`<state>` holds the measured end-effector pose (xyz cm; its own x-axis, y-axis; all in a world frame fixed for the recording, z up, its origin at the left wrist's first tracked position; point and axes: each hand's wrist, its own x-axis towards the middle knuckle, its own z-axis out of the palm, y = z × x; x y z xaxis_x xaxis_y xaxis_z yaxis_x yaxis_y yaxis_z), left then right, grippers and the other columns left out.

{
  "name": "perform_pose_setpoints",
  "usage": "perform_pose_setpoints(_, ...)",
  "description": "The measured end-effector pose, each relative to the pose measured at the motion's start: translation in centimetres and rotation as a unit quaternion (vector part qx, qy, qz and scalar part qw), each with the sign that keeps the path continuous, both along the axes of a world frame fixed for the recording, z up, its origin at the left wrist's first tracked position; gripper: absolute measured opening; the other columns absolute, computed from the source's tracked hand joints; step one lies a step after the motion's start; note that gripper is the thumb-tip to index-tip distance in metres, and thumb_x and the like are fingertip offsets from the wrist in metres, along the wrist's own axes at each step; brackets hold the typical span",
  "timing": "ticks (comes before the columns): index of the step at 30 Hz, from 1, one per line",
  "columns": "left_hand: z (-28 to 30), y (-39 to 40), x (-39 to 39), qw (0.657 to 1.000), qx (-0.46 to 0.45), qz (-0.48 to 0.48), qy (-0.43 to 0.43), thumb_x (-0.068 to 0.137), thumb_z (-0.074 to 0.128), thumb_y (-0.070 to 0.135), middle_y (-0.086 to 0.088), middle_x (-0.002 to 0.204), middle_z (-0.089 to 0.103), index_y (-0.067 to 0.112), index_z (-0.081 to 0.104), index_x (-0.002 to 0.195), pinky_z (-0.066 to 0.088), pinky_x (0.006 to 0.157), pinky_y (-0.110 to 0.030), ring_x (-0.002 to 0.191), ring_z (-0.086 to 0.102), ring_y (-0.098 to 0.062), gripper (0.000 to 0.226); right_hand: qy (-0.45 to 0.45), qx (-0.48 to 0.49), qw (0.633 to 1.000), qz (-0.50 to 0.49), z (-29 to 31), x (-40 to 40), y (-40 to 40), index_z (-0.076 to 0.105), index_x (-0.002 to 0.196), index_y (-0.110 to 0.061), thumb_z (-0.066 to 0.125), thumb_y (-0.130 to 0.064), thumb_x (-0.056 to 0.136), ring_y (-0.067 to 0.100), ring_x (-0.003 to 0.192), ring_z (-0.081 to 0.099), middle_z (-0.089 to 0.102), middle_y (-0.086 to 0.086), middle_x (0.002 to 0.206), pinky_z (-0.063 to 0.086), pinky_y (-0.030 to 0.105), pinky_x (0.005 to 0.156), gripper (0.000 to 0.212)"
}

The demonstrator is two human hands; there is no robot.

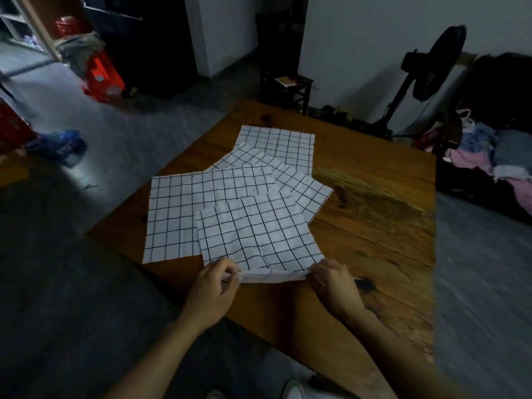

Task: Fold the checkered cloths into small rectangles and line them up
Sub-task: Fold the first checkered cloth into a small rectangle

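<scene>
Both our left hand (214, 286) and right hand (334, 283) pinch the near corners of the nearest white black-gridded cloth (259, 234), first fold barely begun; three more overlapping checkered cloths (178, 208) lie unfolded on the wooden table (374, 226).

Four white checkered cloths with thin black grid lines lay overlapping on the wooden table (374, 226). The nearest cloth (259, 234) lay on top of the pile, slightly rumpled, its near edge lifted off the table and curled under, showing a plain white underside. The left cloth (175, 214) lay flat and unfolded beneath it, reaching out toward the table's left edge. The middle cloth (299, 185) lay turned at an angle, one corner pointing right, partly covered by the two nearer ones. The far cloth (282, 145) lay flat at the back, its near part hidden under the middle cloth.
</scene>
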<state>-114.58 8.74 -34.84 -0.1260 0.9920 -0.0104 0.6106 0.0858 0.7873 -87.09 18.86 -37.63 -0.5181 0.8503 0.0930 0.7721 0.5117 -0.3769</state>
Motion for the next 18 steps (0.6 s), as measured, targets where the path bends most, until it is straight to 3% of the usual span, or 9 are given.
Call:
perform_pose_setpoints(2,0.2,-0.8,-1.3,1.0,-0.005,-0.012,0.017,0.085,0.056,0.056,0.02,0.105,0.052,0.038,0.047,0.098,0.052,0.075,-0.024,0.099,0.053,0.001,0.024,0.006,0.01,1.0,0.004,0.9,-1.4,-0.4,0.064,0.092,-0.025,0.042,-0.035,0.095,0.008,0.085,0.055,0.061,-0.008,0.091,0.046,0.032,0.08,0.024)
perform_pose_setpoints(4,0.1,-1.6,-2.4,0.996,0.005,-0.024,0.088,0.078,0.066,0.058,0.023,0.105,0.048,0.038,0.048,0.105,0.045,0.079,-0.022,0.098,0.045,0.005,0.038,0.015,0.021,1.0,0.004,1.6,-2.9,-0.7,0.066,0.089,-0.023,0.053,-0.028,0.094,0.008,0.081,0.056,0.063,-0.007,0.087,0.049,0.032,0.076,0.014)
perform_pose_setpoints(7,-0.4,-2.5,-3.8,0.979,0.08,-0.031,0.187,0.079,0.073,0.037,0.019,0.093,0.05,0.035,0.052,0.095,0.044,0.08,-0.027,0.089,0.048,-0.001,0.026,0.007,0.038,0.999,0.006,2.4,-4.8,-1.4,0.066,0.088,-0.024,0.056,-0.028,0.092,0.007,0.079,0.055,0.063,-0.009,0.085,0.05,0.031,0.072,0.012)
perform_pose_setpoints(10,-0.8,-3.2,-6.0,0.979,0.092,-0.015,0.181,0.08,0.074,0.015,0.017,0.082,0.051,0.029,0.056,0.082,0.047,0.072,-0.029,0.078,0.05,-0.003,0.023,0.003,0.041,0.999,0.018,2.7,-5.9,-2.0,0.065,0.089,-0.026,0.056,-0.031,0.092,0.005,0.082,0.054,0.062,-0.012,0.087,0.047,0.028,0.078,0.01)
perform_pose_setpoints(15,-1.0,-4.1,-9.8,0.983,0.101,-0.035,0.149,0.08,0.073,0.01,0.019,0.083,0.052,0.028,0.057,0.084,0.047,0.075,-0.028,0.08,0.052,-0.002,0.025,-0.078,0.023,0.997,0.006,2.5,-6.0,-3.2,0.06,0.095,-0.033,0.058,-0.033,0.09,0.004,0.093,0.05,0.057,-0.016,0.096,0.044,0.029,0.085,0.006)
perform_pose_setpoints(18,-1.2,-4.3,-11.7,0.986,0.098,-0.039,0.126,0.08,0.073,0.011,0.019,0.084,0.053,0.029,0.057,0.084,0.048,0.075,-0.026,0.082,0.053,-0.002,0.024,-0.097,0.001,0.995,-0.025,2.7,-5.6,-4.0,0.061,0.087,-0.031,0.062,-0.024,0.09,0.004,0.086,0.051,0.059,-0.013,0.089,0.043,0.026,0.076,0.008)
